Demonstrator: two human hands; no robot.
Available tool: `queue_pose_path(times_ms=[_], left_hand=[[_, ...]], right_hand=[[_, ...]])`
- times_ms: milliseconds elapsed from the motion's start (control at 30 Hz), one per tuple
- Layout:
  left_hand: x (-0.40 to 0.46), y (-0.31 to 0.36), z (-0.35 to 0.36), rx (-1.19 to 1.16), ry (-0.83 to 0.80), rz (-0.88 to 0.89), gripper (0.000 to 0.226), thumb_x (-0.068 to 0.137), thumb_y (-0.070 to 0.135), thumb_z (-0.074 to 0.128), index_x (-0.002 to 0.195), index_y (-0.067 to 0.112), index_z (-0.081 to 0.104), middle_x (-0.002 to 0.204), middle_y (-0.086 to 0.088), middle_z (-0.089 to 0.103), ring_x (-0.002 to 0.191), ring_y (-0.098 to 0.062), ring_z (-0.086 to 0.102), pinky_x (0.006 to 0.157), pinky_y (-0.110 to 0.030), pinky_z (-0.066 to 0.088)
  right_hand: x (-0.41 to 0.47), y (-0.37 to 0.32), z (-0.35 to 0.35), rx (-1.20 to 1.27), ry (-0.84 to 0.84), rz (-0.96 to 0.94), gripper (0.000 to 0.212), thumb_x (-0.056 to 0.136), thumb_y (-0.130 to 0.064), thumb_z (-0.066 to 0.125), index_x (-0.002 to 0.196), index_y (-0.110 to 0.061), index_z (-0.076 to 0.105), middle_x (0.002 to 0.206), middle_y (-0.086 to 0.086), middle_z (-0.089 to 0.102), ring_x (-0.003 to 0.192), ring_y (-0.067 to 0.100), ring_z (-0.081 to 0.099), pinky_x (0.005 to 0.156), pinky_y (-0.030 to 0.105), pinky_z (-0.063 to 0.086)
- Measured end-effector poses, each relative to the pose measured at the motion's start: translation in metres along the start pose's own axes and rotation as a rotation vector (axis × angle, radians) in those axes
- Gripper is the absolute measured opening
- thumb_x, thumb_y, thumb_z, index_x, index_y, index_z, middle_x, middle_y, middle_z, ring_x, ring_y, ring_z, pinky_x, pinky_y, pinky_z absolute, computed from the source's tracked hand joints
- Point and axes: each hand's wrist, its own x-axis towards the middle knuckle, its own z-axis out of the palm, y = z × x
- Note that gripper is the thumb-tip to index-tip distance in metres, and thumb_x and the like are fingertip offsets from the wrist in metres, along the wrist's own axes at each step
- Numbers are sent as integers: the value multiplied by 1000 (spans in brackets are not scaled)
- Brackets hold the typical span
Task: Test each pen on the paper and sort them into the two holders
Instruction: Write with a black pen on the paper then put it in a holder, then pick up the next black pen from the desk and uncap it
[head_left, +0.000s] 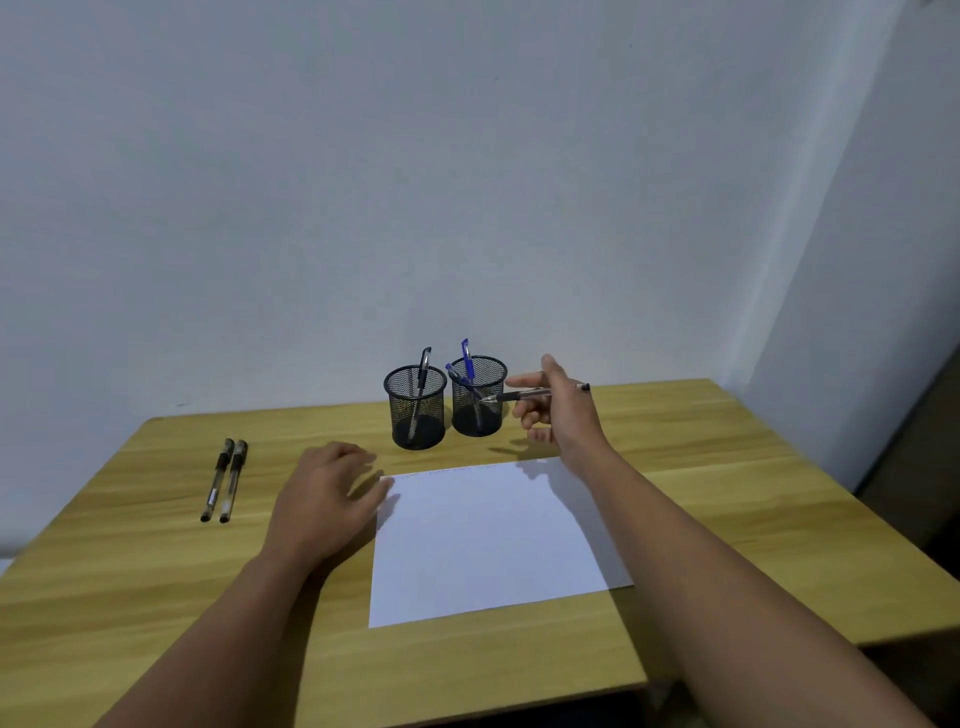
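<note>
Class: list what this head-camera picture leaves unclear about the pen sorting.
- Head view: marks along the white paper sheet's far edge are too faint to read.
- Right-hand black mesh holder: pen count unclear, mesh hides the barrels.
- Clear pen in the right hand: ink colour too small to tell.

A white sheet of paper (493, 535) lies flat on the wooden bench, with faint marks along its far edge. Beyond it stand two black mesh holders, upright and just beside each other. The left holder (415, 410) contains one black pen (422, 387) leaning upright. The right holder (478, 397) contains two blue pens (466, 364), one upright and one tilted. A clear-barrelled pen with a dark grip (524, 395) hangs nearly level in the air, its tip just beside the right holder. Two more capped clear pens (224, 480) lie side by side far to the left.
</note>
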Motion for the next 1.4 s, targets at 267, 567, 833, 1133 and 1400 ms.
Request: queue_pose_path(times_ms=[267,567,833,1133,1400], left_hand=[[18,-7,-6,226,-143,-302,37,95,46,61,121,22,72,124,-4,61,113,-28,55,80,-41,53],[11,-8,-7,227,-91,-246,22,99,25,56,111,26,75,105,1,64,97,-22,59,66,-32,44],[4,16,-22,-99,-43,-227,19,100,18,57,111,19,73,104,5,63,94,-16,58,75,-29,44],[9,46,-46,-340,-53,-108,16,98,13,63,101,21,76,104,5,68,92,-6,62,75,-12,44],[10,63,-53,-381,-74,-68,12,95,16,68,98,23,78,95,8,68,85,5,59,71,-7,42]], right_hand=[[-3,8,-6,-72,-108,-50,20,99,-35,74,100,-15,80,97,9,83,58,9,61,52,22,48],[-7,26,-12,-295,-230,11,14,96,-10,75,109,-12,78,101,6,84,59,9,66,53,20,44],[-13,41,10,-540,-216,-155,8,87,-7,85,94,-11,85,60,-12,67,52,2,53,54,16,43],[-29,30,33,-581,-239,-283,10,87,-8,84,88,-18,83,76,-4,74,66,-2,62,69,12,49],[-38,18,33,-591,-262,-283,13,86,-7,85,85,-21,83,67,-12,70,61,-5,61,66,12,47]])
